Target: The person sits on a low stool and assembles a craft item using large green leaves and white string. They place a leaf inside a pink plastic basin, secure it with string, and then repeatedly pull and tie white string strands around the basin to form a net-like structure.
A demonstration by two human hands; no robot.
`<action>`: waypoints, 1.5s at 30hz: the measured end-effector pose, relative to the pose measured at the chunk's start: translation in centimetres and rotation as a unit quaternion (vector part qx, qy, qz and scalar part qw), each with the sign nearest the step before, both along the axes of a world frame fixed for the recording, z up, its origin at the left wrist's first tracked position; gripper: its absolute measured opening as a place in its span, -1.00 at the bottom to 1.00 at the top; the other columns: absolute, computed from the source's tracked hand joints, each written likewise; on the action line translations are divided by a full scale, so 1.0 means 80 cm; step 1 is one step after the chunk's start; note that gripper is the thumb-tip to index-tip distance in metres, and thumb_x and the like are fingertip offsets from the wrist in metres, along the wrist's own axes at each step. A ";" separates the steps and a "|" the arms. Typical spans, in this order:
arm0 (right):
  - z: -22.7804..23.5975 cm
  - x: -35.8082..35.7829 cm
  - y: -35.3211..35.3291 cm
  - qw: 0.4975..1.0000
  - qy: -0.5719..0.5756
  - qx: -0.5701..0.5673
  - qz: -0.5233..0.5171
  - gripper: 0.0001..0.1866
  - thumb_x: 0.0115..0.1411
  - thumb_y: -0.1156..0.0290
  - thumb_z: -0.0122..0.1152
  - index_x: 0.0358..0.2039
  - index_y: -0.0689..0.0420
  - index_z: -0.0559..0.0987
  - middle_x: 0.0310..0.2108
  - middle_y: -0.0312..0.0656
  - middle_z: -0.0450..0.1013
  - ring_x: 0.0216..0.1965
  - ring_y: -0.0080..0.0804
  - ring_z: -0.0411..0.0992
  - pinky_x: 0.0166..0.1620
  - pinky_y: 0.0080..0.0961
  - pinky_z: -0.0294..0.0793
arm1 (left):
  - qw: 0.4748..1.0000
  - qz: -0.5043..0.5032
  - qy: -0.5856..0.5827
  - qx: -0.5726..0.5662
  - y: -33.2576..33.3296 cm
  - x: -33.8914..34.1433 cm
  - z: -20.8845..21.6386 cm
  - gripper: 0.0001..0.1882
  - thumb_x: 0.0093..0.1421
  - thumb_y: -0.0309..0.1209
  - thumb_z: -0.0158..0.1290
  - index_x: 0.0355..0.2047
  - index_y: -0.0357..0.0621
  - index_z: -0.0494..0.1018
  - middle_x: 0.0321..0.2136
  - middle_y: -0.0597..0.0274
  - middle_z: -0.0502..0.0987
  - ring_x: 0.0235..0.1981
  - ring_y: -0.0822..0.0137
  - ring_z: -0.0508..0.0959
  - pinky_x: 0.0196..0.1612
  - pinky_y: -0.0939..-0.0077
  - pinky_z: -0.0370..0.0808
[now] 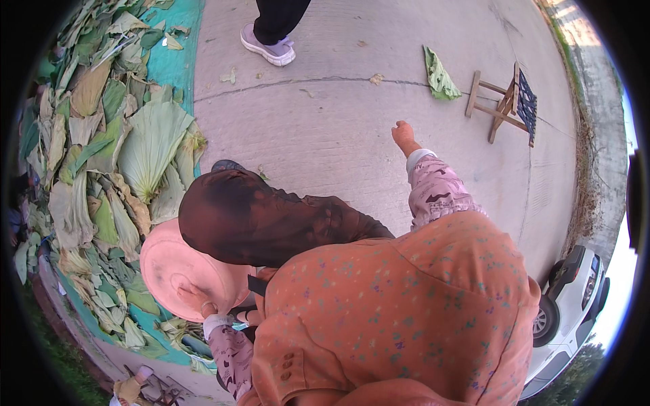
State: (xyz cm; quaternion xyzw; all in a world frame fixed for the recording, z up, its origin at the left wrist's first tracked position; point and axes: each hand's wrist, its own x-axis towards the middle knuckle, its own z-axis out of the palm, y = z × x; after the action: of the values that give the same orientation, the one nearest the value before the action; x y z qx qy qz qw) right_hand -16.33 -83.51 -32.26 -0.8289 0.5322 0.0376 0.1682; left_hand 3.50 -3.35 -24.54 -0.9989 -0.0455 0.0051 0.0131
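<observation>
At my left side is a round pink plastic basin (159,271), tipped on its side and partly hidden by my dark-trousered leg. My left hand (195,301) presses against the basin's round face near its ringed middle, fingers on the plastic. My right hand (404,137) is stretched out over the concrete with its fingers curled in, and nothing shows in it. Beyond that hand, a single green leaf (440,76) lies on the ground. Large drying leaves (152,145), green and brown, are heaped to the left of the basin.
A teal tarp (177,51) lies under the leaves. Ahead stands another person's shoe (269,46) and dark trouser leg. A wooden folding stool (504,105) is at right, with a white car (569,311) behind it. Another person (127,390) shows at lower left.
</observation>
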 end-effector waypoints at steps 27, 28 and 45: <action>-0.045 -0.055 -0.253 0.752 -0.463 0.263 -0.388 -0.36 0.05 0.13 0.07 0.12 0.03 0.14 0.15 -0.18 0.02 0.11 -0.13 0.07 0.04 -0.09 0.15 | 0.671 0.260 0.339 -0.605 -0.315 -0.078 0.248 -0.54 0.10 -0.07 -0.03 -0.09 -0.08 0.33 -0.23 0.27 0.45 -0.28 0.34 0.42 -0.22 0.33 0.34; -0.019 -0.035 -0.238 0.669 -0.521 0.283 -0.448 -0.35 0.05 0.11 0.06 0.12 0.03 0.13 0.15 -0.18 0.03 0.13 -0.12 0.04 0.06 -0.05 0.10 | 0.671 0.260 0.335 -0.608 -0.329 -0.078 0.245 -0.55 0.10 -0.07 -0.04 -0.09 -0.08 0.33 -0.23 0.27 0.45 -0.29 0.34 0.42 -0.22 0.33 0.34; -0.047 -0.043 -0.269 0.630 -0.584 0.324 -0.396 -0.35 0.08 0.22 0.08 0.14 0.10 0.09 0.20 -0.22 -0.05 0.22 -0.27 -0.12 0.15 -0.07 -0.04 | 0.650 0.252 0.310 -0.647 -0.344 -0.055 0.228 -0.61 0.13 -0.11 -0.06 -0.17 -0.14 0.36 -0.31 0.26 0.47 -0.35 0.35 0.44 -0.27 0.40 0.36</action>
State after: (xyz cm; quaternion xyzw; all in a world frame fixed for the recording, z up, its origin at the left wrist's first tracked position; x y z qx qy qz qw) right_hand -19.81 -105.03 -36.00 -0.2792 0.5533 -0.3548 0.7001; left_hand -0.89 -30.83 -6.29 -0.6443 -0.2734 0.3452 -0.6252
